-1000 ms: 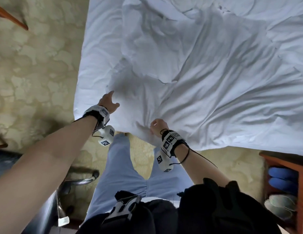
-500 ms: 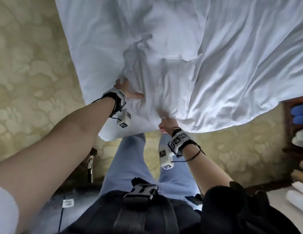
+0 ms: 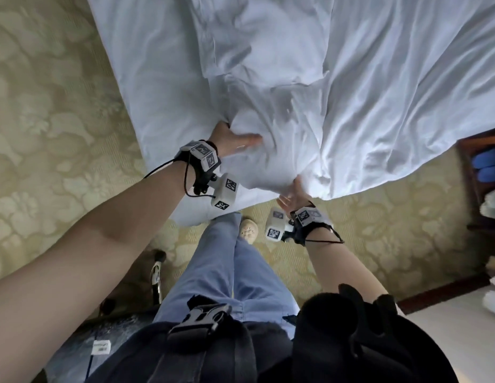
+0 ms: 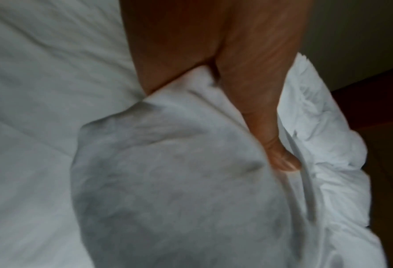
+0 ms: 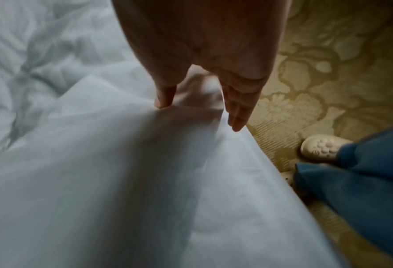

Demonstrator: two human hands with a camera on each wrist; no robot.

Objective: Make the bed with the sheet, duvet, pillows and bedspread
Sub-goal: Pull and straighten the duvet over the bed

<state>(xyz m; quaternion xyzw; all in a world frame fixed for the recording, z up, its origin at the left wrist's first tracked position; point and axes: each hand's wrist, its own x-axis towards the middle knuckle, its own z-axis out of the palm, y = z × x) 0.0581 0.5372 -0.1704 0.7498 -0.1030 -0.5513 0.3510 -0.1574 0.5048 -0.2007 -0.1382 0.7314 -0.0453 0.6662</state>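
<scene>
A crumpled white duvet point(image 3: 365, 87) covers the bed, whose white sheet point(image 3: 147, 78) shows at the left. My left hand point(image 3: 232, 136) grips a puffy fold of the duvet point(image 4: 167, 163) near the bed's corner. Its thumb point(image 4: 280, 159) lies on top and its fingers are buried in the cloth. My right hand point(image 3: 294, 193) holds the duvet's hanging edge point(image 5: 213, 172) at the bed's near side. Its thumb point(image 5: 165, 98) presses on top. One finger shows through the thin cloth from beneath, and the other fingers point(image 5: 236, 117) run straight along the edge.
Yellow patterned carpet point(image 3: 47, 106) surrounds the bed. A wooden shelf point(image 3: 467, 161) with blue and white items stands at the right. A chrome chair frame point(image 3: 156, 275) is at the lower left. My foot in a beige shoe point(image 3: 247, 230) stands close to the bed's corner.
My left hand went from lying open on the duvet to gripping a fold of it. My right hand kept the duvet's edge, its fist loosening to straighter fingers. The bed's corner now sits nearer.
</scene>
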